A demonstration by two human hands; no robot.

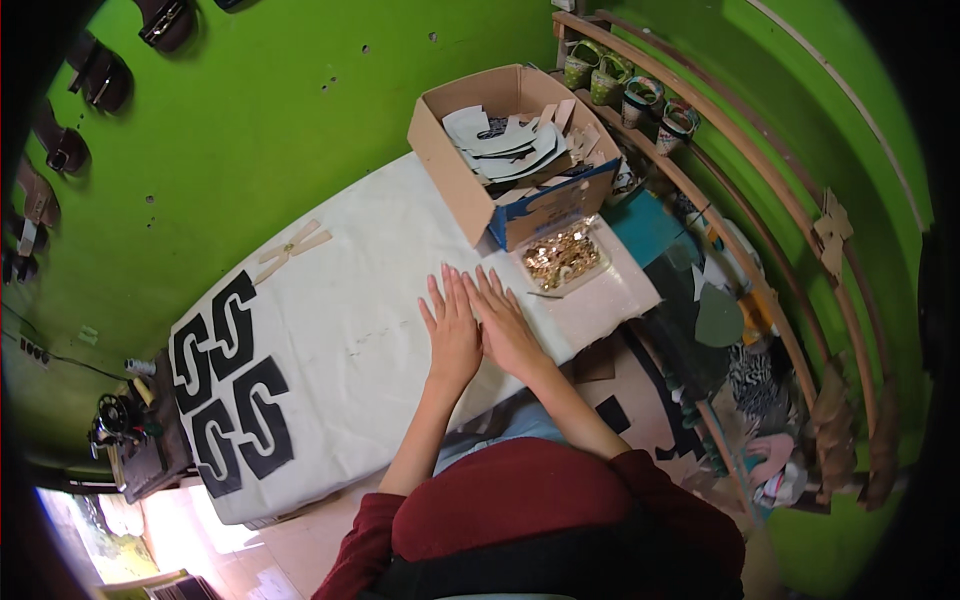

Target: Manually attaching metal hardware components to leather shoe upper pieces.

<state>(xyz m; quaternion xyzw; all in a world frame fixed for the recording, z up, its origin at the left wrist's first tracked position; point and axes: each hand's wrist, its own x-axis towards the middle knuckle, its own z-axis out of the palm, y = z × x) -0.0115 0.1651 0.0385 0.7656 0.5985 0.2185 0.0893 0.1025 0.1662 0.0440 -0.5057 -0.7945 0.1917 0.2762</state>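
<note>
Both my hands rest palm down on the white-covered table (350, 330), side by side with the thumbs and index fingers close together. My left hand (454, 330) lies flat, its fingers stretched out and slightly spread. My right hand (502, 325) is also flat with straight fingers, angled toward the left one. Neither holds anything. Just right of my right hand stands a clear tray of small gold-coloured metal pieces (562, 256). On the table's left part lie several black curved cut-outs (262, 415). Beige crossed strips (295, 248) lie near the wall side.
An open cardboard box (455, 180) full of cut pieces stands at the table's far right. Behind it runs a wooden rack (690, 190) with small woven baskets (610, 80). A sewing machine (115, 415) sits beyond the left end. Sandals (100, 75) hang on the green wall.
</note>
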